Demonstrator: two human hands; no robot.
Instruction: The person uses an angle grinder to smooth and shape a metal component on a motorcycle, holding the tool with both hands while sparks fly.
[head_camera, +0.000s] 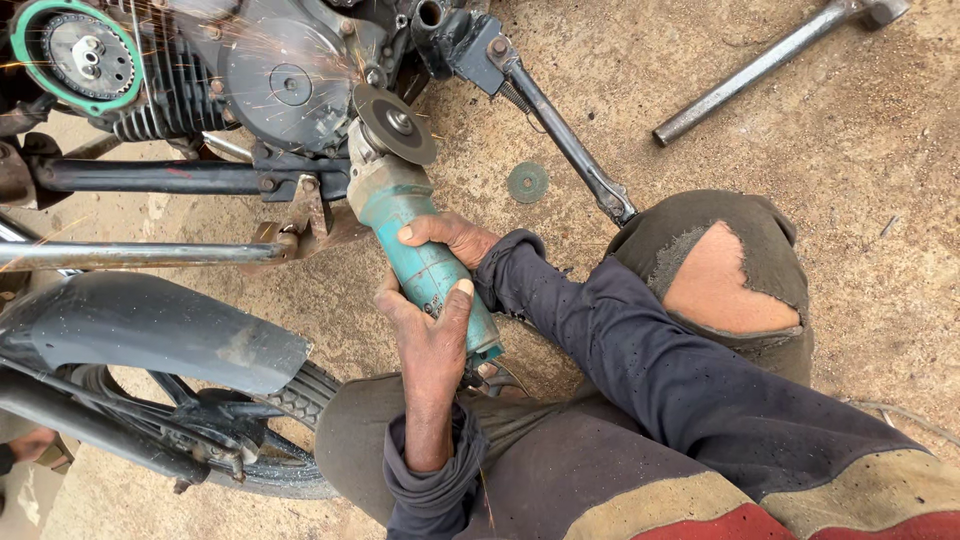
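Bare concrete floor (800, 200) lies under me as my left hand (432, 345) and right hand (450, 235) each clamp the teal angle grinder (425, 265). Sparks spray off its unguarded grey disc (396, 122) at the dark engine casing (280, 80); I judge a snag could kick it back toward my torn-trousered knee (725, 280).

Tight up top, wide open on the right

Engine block (270, 75), frame tube (160, 177) and the long steel rod (140, 255) wall off everything ahead and left of the grinder (420, 250), with the rear mudguard (150, 330) crowding in below. The side stand (570, 145) cuts diagonally across. Bare concrete floor (860, 200) to the right has only a loose disc (527, 181) and metal bar (770, 60).
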